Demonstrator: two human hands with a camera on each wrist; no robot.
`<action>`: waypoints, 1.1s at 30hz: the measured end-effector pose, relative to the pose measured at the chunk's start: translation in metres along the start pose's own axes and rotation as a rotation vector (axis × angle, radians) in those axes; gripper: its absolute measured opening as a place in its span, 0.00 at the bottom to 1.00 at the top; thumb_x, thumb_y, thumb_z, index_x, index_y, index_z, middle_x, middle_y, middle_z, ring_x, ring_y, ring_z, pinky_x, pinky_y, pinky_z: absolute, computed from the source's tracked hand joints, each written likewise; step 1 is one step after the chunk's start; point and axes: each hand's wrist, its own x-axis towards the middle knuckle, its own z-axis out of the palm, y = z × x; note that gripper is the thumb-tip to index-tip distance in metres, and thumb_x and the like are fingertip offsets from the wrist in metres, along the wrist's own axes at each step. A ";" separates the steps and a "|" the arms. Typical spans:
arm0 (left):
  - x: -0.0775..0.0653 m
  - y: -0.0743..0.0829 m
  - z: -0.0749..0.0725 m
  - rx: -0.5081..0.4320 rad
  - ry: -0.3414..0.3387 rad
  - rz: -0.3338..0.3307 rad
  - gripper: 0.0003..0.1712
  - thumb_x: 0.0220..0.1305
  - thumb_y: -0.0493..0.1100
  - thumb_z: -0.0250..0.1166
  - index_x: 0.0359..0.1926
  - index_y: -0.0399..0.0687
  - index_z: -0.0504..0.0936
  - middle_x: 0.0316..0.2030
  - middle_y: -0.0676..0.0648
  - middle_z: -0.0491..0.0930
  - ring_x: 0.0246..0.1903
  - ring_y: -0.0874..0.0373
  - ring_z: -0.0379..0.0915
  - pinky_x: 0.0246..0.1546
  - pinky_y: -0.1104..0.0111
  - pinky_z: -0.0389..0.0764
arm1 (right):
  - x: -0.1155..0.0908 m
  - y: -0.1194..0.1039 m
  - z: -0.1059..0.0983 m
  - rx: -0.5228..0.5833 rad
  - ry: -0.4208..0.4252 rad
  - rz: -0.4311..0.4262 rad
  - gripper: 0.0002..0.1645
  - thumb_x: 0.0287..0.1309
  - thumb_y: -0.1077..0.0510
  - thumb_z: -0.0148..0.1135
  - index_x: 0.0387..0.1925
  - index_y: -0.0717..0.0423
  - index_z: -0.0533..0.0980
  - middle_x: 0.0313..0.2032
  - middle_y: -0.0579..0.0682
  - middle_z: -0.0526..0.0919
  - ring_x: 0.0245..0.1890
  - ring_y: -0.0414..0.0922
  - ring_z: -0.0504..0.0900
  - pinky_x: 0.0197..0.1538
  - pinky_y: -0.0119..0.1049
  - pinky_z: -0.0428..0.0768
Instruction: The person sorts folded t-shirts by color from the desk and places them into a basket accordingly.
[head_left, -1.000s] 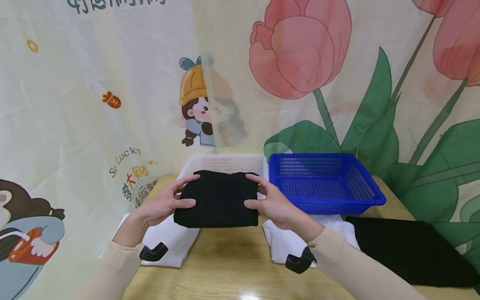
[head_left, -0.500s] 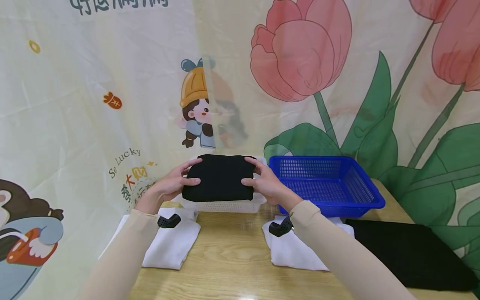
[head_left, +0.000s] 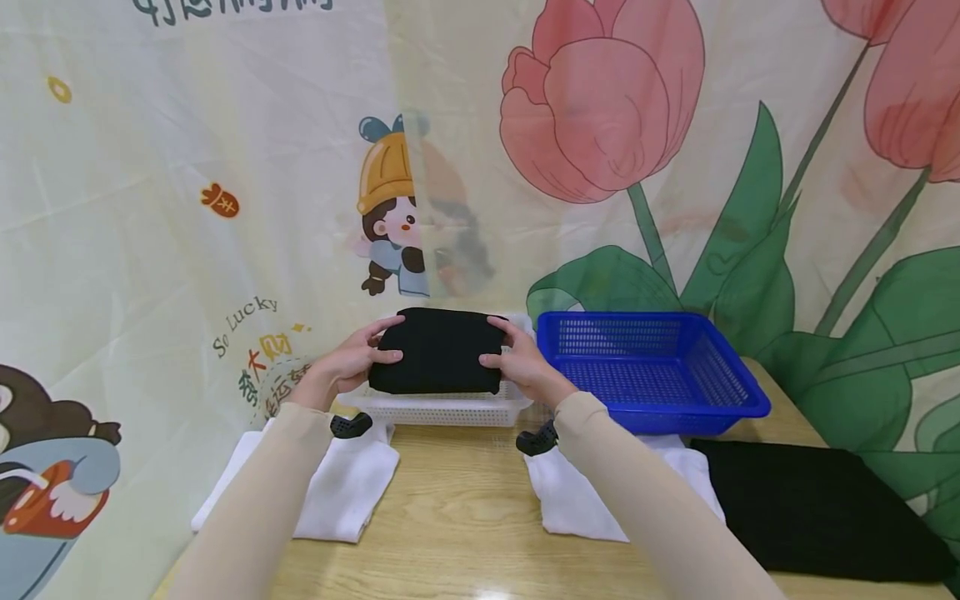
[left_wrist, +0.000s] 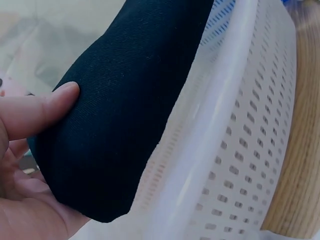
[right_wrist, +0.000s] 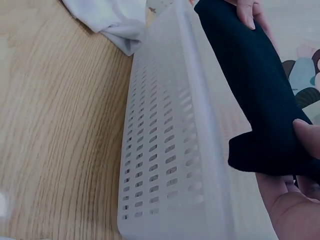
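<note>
A folded black cloth (head_left: 438,354) is held between both hands over the white basket (head_left: 442,412). The left hand (head_left: 345,363) grips its left end, thumb on the near face; the left wrist view shows the thumb pressed on the fabric (left_wrist: 115,120) and fingers beneath. At the other end the right hand (head_left: 525,365) pinches it the same way. In the right wrist view a small flap of the cloth (right_wrist: 255,100) sticks out near the right hand (right_wrist: 295,212). Both wrist views show the cloth alongside the basket's rim, on its inner side.
A blue basket (head_left: 648,420) stands right of the white one. Folded white cloths lie at left (head_left: 348,492) and, partly behind the right forearm, at right (head_left: 562,496). A large flat black cloth (head_left: 817,512) covers the table's right side. A printed curtain (head_left: 300,167) hangs behind.
Both hands have carried the black cloth away from the body, from in front of the white basket to over it. In the last half second it has shifted only slightly.
</note>
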 end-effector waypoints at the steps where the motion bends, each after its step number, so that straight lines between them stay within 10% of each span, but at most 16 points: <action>1: 0.002 -0.002 0.000 -0.002 0.004 -0.005 0.46 0.74 0.30 0.63 0.85 0.60 0.56 0.82 0.34 0.39 0.78 0.38 0.46 0.79 0.44 0.54 | 0.002 0.002 0.000 0.000 0.000 0.007 0.49 0.69 0.76 0.61 0.82 0.44 0.59 0.67 0.64 0.69 0.58 0.62 0.83 0.54 0.55 0.87; 11: 0.018 -0.026 -0.008 -0.022 0.019 -0.048 0.48 0.72 0.28 0.65 0.84 0.59 0.56 0.74 0.32 0.59 0.66 0.43 0.71 0.59 0.59 0.82 | 0.020 0.008 0.004 -0.066 -0.038 0.117 0.48 0.69 0.75 0.61 0.82 0.44 0.57 0.72 0.63 0.61 0.58 0.59 0.82 0.59 0.55 0.84; 17: 0.024 -0.033 -0.003 -0.024 0.064 -0.105 0.46 0.72 0.27 0.64 0.84 0.59 0.58 0.72 0.32 0.64 0.59 0.44 0.78 0.59 0.51 0.84 | 0.028 0.015 0.004 -0.126 -0.043 0.146 0.49 0.68 0.74 0.63 0.82 0.43 0.57 0.74 0.65 0.58 0.56 0.58 0.82 0.60 0.56 0.83; 24: 0.028 -0.035 0.006 -0.029 0.069 -0.121 0.47 0.72 0.25 0.63 0.84 0.54 0.56 0.71 0.31 0.64 0.57 0.42 0.80 0.59 0.49 0.84 | 0.031 0.023 0.003 -0.225 -0.008 0.140 0.48 0.69 0.73 0.62 0.82 0.45 0.58 0.76 0.66 0.60 0.44 0.51 0.78 0.40 0.41 0.80; 33: 0.037 -0.038 0.009 0.010 0.109 -0.134 0.45 0.71 0.25 0.63 0.82 0.54 0.59 0.72 0.31 0.65 0.61 0.40 0.77 0.64 0.47 0.80 | 0.038 0.039 0.007 -0.213 0.101 0.130 0.45 0.68 0.75 0.60 0.80 0.48 0.61 0.83 0.62 0.50 0.80 0.64 0.56 0.74 0.59 0.70</action>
